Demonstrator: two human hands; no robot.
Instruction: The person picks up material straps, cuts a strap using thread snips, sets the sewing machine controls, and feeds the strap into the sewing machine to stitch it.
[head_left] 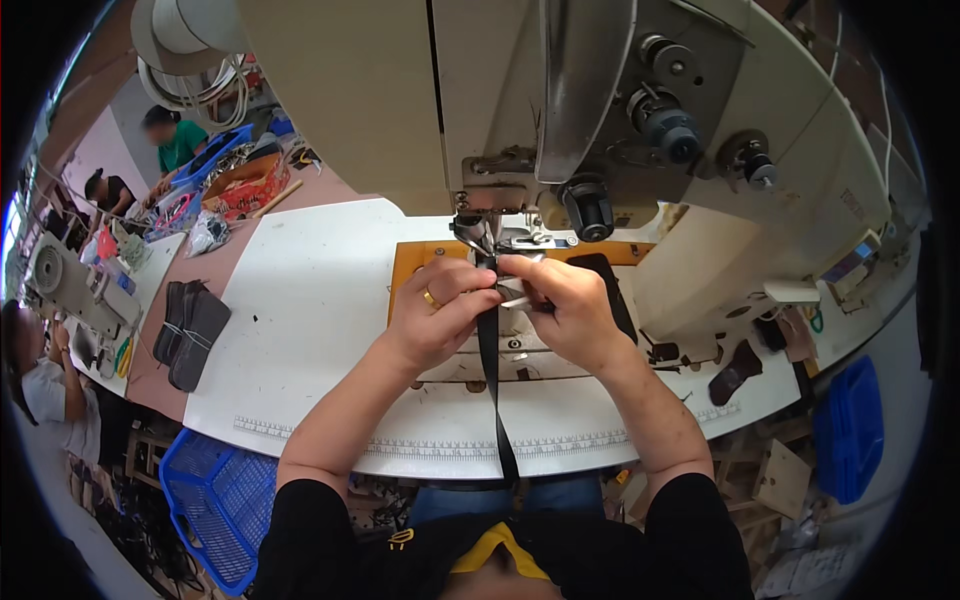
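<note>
A long black strap (pixel 490 370) runs from my lap up over the white table (pixel 320 300) to the presser foot (pixel 478 238) of a cream sewing machine (pixel 600 110). My left hand (pixel 440 315), with a gold ring on one finger, pinches the strap just below the foot. My right hand (pixel 560 305) meets it from the right and grips the same stretch of strap, with a small pale piece between the fingertips. Both hands rest over the machine's bed plate, fingers touching each other.
A stack of dark pieces (pixel 190 335) lies on the brown bench to the left. A blue plastic basket (pixel 225 500) stands below the table's left edge, another blue bin (pixel 850 430) at the right. Other people (pixel 170 135) work at benches far left.
</note>
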